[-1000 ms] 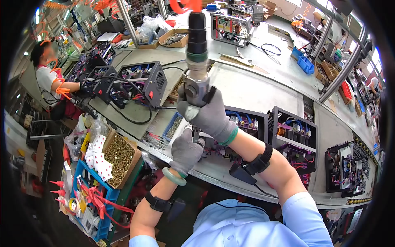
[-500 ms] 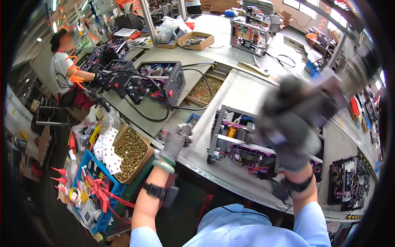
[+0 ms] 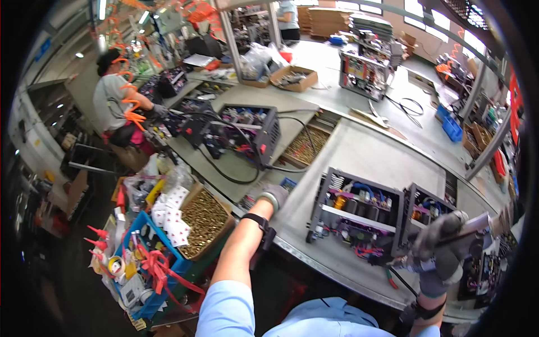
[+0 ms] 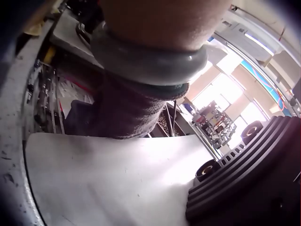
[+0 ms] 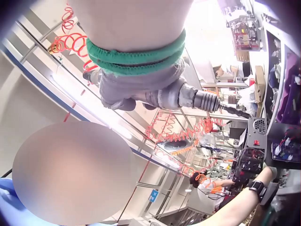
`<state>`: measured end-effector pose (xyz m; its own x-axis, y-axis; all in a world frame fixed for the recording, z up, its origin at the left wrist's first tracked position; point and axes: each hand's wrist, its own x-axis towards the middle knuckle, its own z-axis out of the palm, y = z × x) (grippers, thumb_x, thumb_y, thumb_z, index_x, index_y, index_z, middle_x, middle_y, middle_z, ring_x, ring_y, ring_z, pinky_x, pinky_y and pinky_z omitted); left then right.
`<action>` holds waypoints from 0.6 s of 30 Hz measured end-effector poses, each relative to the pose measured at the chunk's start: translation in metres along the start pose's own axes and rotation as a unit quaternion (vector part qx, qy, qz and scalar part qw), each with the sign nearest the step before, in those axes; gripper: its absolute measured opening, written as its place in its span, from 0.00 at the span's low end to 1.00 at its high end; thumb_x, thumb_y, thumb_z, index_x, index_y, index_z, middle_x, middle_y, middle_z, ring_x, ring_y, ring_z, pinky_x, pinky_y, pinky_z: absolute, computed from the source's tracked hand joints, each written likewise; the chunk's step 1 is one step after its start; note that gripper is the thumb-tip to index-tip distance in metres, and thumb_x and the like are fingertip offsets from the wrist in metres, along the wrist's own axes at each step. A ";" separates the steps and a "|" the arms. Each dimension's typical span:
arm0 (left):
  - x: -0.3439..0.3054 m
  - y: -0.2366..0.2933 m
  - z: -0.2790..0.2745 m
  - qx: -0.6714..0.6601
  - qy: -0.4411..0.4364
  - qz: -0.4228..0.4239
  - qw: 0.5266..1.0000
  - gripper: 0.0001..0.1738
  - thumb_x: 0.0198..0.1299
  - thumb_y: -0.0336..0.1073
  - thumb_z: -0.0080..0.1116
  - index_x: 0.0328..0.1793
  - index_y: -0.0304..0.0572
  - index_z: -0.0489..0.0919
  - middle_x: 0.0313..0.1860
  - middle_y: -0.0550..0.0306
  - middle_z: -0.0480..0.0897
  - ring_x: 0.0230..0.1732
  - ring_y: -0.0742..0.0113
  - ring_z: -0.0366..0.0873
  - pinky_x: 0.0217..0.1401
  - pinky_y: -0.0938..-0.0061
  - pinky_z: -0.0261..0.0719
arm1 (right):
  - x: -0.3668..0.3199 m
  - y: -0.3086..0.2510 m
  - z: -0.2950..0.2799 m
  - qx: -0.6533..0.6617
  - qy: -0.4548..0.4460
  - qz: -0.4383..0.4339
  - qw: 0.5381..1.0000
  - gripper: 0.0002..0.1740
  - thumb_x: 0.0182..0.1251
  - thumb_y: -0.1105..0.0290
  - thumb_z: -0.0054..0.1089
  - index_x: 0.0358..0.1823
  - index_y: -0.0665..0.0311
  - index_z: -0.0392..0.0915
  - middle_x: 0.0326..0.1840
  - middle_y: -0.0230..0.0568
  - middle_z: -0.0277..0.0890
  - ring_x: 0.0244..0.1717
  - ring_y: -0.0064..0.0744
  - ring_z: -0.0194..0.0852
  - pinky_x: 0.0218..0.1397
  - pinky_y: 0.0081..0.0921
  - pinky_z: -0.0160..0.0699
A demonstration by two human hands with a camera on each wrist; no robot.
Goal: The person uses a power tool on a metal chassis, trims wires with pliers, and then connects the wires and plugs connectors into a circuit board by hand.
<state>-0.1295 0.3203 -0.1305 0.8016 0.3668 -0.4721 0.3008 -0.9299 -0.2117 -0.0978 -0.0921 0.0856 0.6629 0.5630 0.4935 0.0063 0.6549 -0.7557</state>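
My gloved left hand (image 3: 276,195) reaches over the bench's near edge beside a small blue tray (image 3: 288,184); its fingers are hidden in the head view. In the left wrist view, the glove (image 4: 127,113) dips behind a pale metal plate (image 4: 113,174). My gloved right hand (image 3: 441,253) grips a power screwdriver, whose spring-ringed nose (image 5: 204,100) and long bit (image 5: 235,111) stick out past the fingers in the right wrist view. That hand is at the right, overlapping a black-framed electronics unit (image 3: 418,196). Another open electronics unit (image 3: 359,205) stands left of it.
At the left, a cardboard box of brass-coloured screws (image 3: 209,224) stands beside a blue crate (image 3: 182,261) with red ribbon. Cabled black units (image 3: 247,121) sit on the far-left bench. Another person (image 3: 115,95) works there. More screws fill a bin (image 3: 306,147) behind the plate.
My right hand has carried the screwdriver away from the left hand, out to the right and down. The left hand has moved forward to the small blue tray. The head view has shifted.
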 end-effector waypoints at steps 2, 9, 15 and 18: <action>-0.021 -0.008 -0.001 -0.107 0.051 0.025 0.993 0.17 0.66 0.41 0.53 0.57 0.59 0.87 0.57 0.51 0.86 0.58 0.51 0.85 0.57 0.58 0.83 | -0.005 -0.014 -0.002 0.049 0.015 0.002 0.999 0.34 0.56 0.71 0.80 0.62 0.67 0.73 0.38 0.53 0.79 0.37 0.43 0.86 0.35 0.44 0.92; -0.034 -0.011 0.023 -0.188 0.142 -0.085 0.968 0.14 0.63 0.42 0.54 0.48 0.50 0.88 0.49 0.44 0.87 0.51 0.46 0.86 0.54 0.56 0.83 | -0.007 -0.008 0.007 -0.041 0.094 -0.009 0.995 0.36 0.56 0.58 0.78 0.61 0.61 0.66 0.38 0.35 0.70 0.27 0.21 0.72 0.28 0.20 0.76; -0.045 -0.008 0.042 -0.515 0.265 -0.132 0.805 0.09 0.59 0.41 0.64 0.36 0.45 0.87 0.36 0.50 0.89 0.36 0.61 0.86 0.43 0.64 0.81 | -0.010 -0.010 -0.008 -0.038 0.084 -0.025 0.995 0.37 0.58 0.60 0.77 0.64 0.62 0.65 0.37 0.35 0.70 0.27 0.21 0.71 0.29 0.21 0.77; -0.101 0.012 -0.004 -0.719 0.268 -0.080 0.636 0.08 0.53 0.36 0.73 0.32 0.41 0.85 0.29 0.61 0.85 0.32 0.79 0.78 0.38 0.75 0.76 | -0.009 -0.018 -0.007 -0.017 0.066 -0.012 0.998 0.36 0.59 0.62 0.76 0.64 0.61 0.65 0.37 0.35 0.69 0.26 0.23 0.71 0.29 0.22 0.78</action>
<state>-0.2047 0.2714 -0.0814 0.6456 0.7568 -0.1021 0.2534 -0.0862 0.9635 -0.0981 -0.1122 0.0913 0.7550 0.4747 0.4523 0.0477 0.6482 -0.7600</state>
